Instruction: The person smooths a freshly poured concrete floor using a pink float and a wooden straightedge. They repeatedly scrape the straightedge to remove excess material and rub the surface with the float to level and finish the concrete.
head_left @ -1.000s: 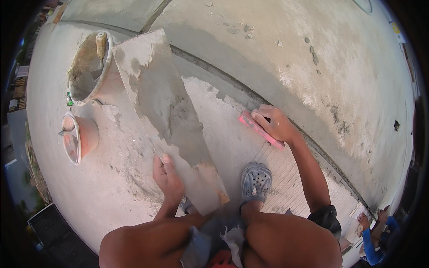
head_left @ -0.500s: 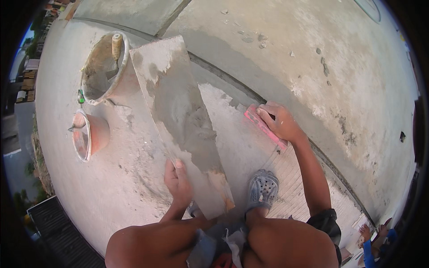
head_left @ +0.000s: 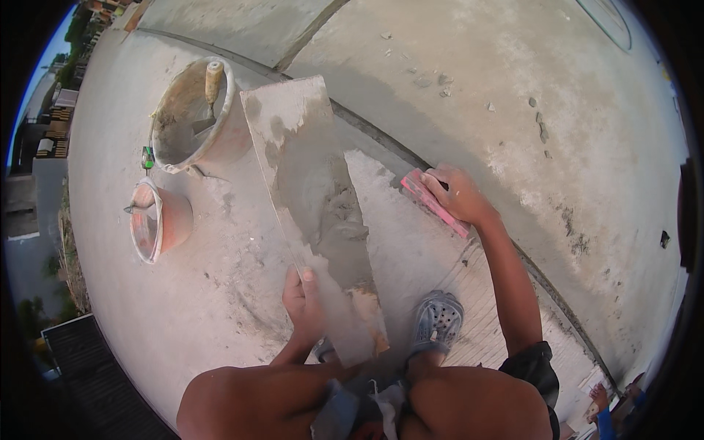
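My left hand (head_left: pixel 303 302) grips the edge of a long flat mortar board (head_left: pixel 284 103), thumb on top and the other fingers partly hidden beneath. A heap of wet grey mortar (head_left: pixel 343 218) lies on the board's middle and lower part. Off to the right, my right hand (head_left: pixel 460 194) is closed round the handle of a pink plastering float (head_left: pixel 434 203). The float rests on, or just above, the pale concrete beside a dark groove (head_left: pixel 385 137); I cannot tell which. Smooth, damp-looking grey mortar borders that groove.
A large bucket (head_left: pixel 233 125) with a wooden-handled trowel (head_left: pixel 213 84) inside stands at the far left. Nearer is a small orange bucket (head_left: pixel 176 218). My grey clog (head_left: pixel 438 323) is between board and float. Another person's hand (head_left: pixel 599 397) shows at the lower right.
The view has shifted slightly, so the buckets and board appear a little further right and lower. Both hands keep their holds; the float stays by the groove.
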A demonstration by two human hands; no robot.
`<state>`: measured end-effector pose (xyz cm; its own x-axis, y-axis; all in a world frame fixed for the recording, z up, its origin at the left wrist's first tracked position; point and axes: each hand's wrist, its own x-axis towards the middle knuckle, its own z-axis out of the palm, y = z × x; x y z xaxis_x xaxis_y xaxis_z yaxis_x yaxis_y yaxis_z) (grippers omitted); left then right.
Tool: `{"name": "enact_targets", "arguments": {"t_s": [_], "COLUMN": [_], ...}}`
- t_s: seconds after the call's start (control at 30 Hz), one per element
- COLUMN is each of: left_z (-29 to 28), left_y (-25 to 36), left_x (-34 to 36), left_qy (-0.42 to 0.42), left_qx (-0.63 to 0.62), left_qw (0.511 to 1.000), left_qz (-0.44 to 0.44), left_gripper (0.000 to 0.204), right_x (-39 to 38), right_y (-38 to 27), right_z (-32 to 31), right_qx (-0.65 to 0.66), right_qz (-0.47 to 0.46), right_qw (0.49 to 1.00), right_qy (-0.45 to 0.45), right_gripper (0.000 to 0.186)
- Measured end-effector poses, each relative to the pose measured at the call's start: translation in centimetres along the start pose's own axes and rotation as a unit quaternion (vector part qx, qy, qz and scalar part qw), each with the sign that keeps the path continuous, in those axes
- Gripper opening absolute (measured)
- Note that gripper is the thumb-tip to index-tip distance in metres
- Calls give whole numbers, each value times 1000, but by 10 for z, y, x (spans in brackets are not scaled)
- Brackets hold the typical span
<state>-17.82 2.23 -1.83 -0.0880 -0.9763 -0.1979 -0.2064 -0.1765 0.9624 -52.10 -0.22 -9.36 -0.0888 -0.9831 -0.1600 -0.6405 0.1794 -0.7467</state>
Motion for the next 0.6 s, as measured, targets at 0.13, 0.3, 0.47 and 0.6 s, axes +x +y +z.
{"name": "enact_targets", "arguments": {"t_s": [0.13, 0.3, 0.47, 0.6], "left_z": [3, 2, 8, 8], "left_y": [2, 9, 25, 27], "left_x": [-1, 6, 18, 24], "left_qy": [-4, 14, 4, 3], "left_qx": [1, -18, 18, 15], "left_qw": [1000, 1000, 999, 999], "left_qz": [-7, -16, -47, -41], "left_gripper": [23, 22, 26, 26], "right_x": [-1, -39, -36, -50], "right_y": [-2, -46, -120, -109], "right_z": [15, 16, 37, 48], "right_qx": [-19, 170, 144, 86], "right_qz": [-14, -94, -356, -380], "right_qw": [999, 979, 885, 892], "right_qy": [-41, 57, 263, 228], "right_gripper": [33, 26, 41, 53]}}
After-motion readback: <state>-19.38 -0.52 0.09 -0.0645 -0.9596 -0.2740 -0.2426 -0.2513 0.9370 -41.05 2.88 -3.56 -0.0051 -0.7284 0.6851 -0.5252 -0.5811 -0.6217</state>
